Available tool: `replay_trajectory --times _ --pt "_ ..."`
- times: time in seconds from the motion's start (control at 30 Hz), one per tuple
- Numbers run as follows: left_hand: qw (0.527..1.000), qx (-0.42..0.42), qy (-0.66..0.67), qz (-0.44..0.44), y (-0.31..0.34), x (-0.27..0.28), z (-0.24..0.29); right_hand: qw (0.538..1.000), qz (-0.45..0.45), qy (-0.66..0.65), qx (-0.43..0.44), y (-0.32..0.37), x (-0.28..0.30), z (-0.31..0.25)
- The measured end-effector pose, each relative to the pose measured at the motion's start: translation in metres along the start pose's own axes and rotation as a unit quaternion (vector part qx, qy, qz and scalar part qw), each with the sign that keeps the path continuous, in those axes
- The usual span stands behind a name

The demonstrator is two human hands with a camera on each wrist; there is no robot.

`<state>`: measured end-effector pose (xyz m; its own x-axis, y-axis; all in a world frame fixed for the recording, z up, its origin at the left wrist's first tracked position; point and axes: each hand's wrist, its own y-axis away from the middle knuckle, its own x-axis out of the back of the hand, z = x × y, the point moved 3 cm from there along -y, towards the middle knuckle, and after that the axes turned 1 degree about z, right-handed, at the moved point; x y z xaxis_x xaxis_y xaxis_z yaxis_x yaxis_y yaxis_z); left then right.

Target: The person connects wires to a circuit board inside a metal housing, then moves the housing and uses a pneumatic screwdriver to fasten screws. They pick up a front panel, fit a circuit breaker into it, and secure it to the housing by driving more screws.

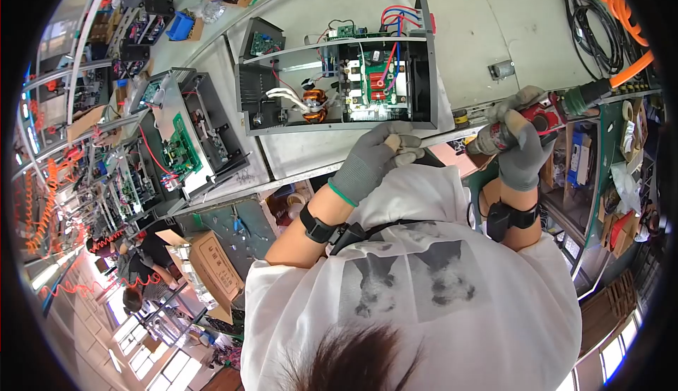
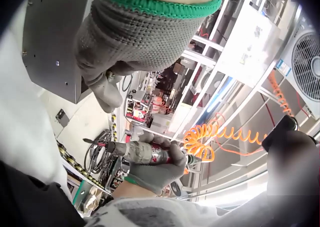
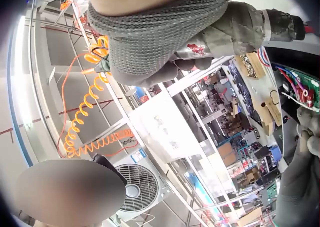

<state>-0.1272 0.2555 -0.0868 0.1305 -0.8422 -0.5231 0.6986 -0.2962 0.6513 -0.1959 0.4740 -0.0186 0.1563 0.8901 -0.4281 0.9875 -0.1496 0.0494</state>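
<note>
My left hand (image 1: 366, 164), in a grey glove with green trim, is near the front edge of an open metal enclosure (image 1: 304, 130). Its thumb and fingers pinch a small metal piece (image 2: 111, 77), mostly hidden by the glove. A green circuit board (image 1: 378, 79) with red and blue wires sits inside the enclosure, and a copper-wound coil (image 1: 314, 104) lies to its left. My right hand (image 1: 524, 152), also gloved, grips a tape-wrapped air screwdriver (image 1: 489, 139) right of the enclosure. In the left wrist view its dark bit (image 2: 93, 141) points away from that hand.
Left on the bench stands a second open enclosure (image 1: 206, 166) with a green board. A small metal block (image 1: 502, 70) and a black cable coil (image 1: 592, 31) lie at the right. An orange coiled hose (image 1: 621, 3) hangs at the upper right. Another person (image 1: 152, 278) is at lower left.
</note>
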Motion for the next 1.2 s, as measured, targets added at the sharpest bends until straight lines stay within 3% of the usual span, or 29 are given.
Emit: replay_trajectory --times 0.13,0.2,0.43,0.67,0.73,0.97,1.2 --pt "0.998 -0.035 0.039 -0.022 -0.001 0.006 0.005 1.0 0.017 0.025 0.008 0.005 -0.021 -0.005" --pt "0.997 -0.057 0.045 -0.04 -0.006 0.011 0.008 0.999 -0.011 -0.029 0.006 0.005 -0.024 -0.002" --pt "0.994 0.065 0.079 -0.027 -0.007 0.013 0.02 0.986 -0.065 -0.136 0.077 0.011 -0.054 -0.009" --pt "0.997 0.006 0.044 -0.064 -0.016 0.027 0.021 0.984 -0.035 -0.14 0.101 0.018 -0.069 -0.001" --pt "0.996 0.059 0.049 -0.042 -0.017 0.03 0.018 0.983 -0.034 -0.146 0.107 0.018 -0.07 0.001" --pt "0.993 0.098 0.044 -0.05 -0.008 0.021 0.026 0.976 -0.045 -0.161 0.138 0.02 -0.072 0.005" --pt "0.995 0.036 0.047 -0.077 -0.011 0.017 0.024 0.971 -0.108 -0.162 0.141 0.018 -0.069 0.004"
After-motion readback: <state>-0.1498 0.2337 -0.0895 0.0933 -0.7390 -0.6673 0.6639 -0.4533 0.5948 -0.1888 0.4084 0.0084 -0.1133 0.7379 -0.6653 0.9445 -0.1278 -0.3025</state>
